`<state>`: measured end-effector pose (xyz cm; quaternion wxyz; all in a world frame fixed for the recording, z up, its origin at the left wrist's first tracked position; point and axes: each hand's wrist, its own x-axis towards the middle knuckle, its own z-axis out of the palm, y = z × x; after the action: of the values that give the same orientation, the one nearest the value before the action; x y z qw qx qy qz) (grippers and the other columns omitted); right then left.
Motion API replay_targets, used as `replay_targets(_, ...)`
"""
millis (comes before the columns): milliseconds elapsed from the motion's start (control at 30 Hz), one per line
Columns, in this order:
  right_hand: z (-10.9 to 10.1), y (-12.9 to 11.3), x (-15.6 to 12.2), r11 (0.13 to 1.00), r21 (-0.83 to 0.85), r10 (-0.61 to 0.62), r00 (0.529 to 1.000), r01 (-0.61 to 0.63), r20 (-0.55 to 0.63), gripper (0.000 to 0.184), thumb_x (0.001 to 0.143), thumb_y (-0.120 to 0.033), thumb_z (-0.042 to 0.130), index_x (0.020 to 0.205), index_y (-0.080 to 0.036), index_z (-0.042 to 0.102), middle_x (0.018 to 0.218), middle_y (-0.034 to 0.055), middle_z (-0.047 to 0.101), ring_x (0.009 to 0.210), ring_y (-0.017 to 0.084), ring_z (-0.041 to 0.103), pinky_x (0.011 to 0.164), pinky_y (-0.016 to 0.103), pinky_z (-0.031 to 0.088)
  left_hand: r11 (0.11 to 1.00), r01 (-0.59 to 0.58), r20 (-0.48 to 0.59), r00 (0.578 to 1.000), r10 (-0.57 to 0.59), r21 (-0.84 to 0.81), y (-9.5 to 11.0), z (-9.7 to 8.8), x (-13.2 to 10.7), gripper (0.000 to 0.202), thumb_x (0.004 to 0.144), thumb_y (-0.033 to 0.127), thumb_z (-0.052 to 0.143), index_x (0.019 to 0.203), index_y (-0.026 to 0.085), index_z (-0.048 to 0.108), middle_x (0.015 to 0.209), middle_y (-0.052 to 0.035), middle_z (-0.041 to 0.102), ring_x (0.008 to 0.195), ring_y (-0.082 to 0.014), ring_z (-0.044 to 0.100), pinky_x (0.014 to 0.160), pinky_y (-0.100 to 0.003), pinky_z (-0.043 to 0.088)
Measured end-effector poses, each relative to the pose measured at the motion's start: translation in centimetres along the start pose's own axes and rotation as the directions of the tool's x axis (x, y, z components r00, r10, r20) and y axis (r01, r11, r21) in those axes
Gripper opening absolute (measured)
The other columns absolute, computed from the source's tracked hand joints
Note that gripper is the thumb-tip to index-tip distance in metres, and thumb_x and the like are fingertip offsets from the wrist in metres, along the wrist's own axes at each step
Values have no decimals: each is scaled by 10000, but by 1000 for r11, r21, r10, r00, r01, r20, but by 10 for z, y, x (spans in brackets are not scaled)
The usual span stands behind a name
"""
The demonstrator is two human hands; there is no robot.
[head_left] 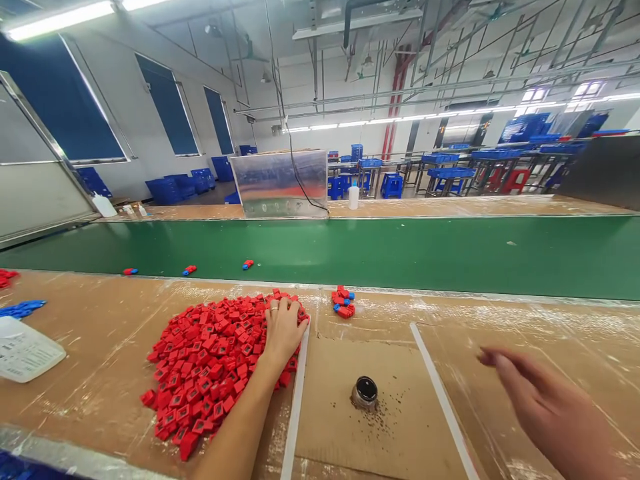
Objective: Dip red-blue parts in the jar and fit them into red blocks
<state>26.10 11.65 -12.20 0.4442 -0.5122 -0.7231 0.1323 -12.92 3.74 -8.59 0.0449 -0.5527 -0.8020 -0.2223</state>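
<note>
A large heap of small red plastic parts [205, 373] lies on the cardboard-covered bench [85, 393]. My left hand [283, 330] rests palm down on the heap's right edge, fingers spread over the pieces, with a ring on one finger. A small cluster of red parts with blue pieces [343, 302] sits just beyond it. My right hand [543, 400] is blurred above the bench at the right, holding nothing visible. Between my hands stands a small dark-lidded jar [365, 393] with brown specks scattered around it.
A green conveyor belt [320, 250] runs behind the bench, carrying several red-and-blue parts [189, 270]. White strips [445, 400] are fixed to the bench. Blue parts [23, 308] and a white labelled packet [25, 350] lie at the left. Blue crates and stools fill the room beyond.
</note>
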Motion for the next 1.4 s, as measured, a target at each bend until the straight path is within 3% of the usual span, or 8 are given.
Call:
replay_targets(167,86,-24,57,921,359,28,943,-154,331,399,809,-567,550,943,-216,683,912,88,728,871,278,688,797,398,548,962,-132,66,986,152,-239,21,8,-12,70,855,179,555,920,203,542,913,-41,614,882,-217,572,809,-325,424)
replay_targets(333,127,-16,51,861,422,104,909,-286,404,505,742,-650,563,891,-181,677,858,111,729,801,283,694,771,419,570,885,-145,130,966,224,-442,37,29,-24,130,789,97,552,875,194,553,824,-8,606,745,-167,555,689,-266,417)
replay_targets(667,127,-5,46,847,409,140,883,-341,447,525,726,-656,611,905,-170,696,895,118,727,820,287,686,797,412,564,739,12,232,953,196,-674,46,42,-32,125,810,170,590,932,179,615,778,3,649,681,-133,578,619,-214,457)
replay_targets(833,110,8,52,900,331,136,904,-284,406,443,811,-584,530,922,-183,682,890,114,728,845,297,684,791,426,551,726,34,230,958,173,-687,42,45,-25,99,862,260,569,921,192,609,756,2,641,669,-148,585,614,-235,458)
replay_targets(933,92,18,60,939,245,142,920,-242,364,410,834,-541,487,925,-186,672,916,112,719,861,293,671,800,427,533,745,41,202,971,127,-666,38,45,-20,145,887,307,538,955,191,591,783,-18,645,705,-175,601,649,-271,471)
replay_targets(1067,76,19,67,957,209,103,910,-201,400,394,780,-488,578,1005,-180,677,951,98,704,874,266,649,803,387,521,814,38,157,985,65,-579,38,42,-23,140,905,308,496,956,195,562,875,-56,660,827,-228,612,773,-354,473)
replay_targets(1233,76,15,63,977,170,41,894,-130,447,380,723,-441,665,1018,-203,689,1043,82,659,944,256,610,845,370,491,909,-1,161,984,75,-416,46,36,-35,70,885,227,505,915,221,568,880,-46,667,882,-264,603,945,-464,387)
replay_targets(1400,82,17,58,988,116,44,896,-106,442,353,751,-451,630,996,-204,690,997,86,631,930,271,599,840,395,476,959,0,180,982,54,-284,50,36,-37,65,894,182,484,920,210,536,890,-66,660,891,-276,602,922,-462,393)
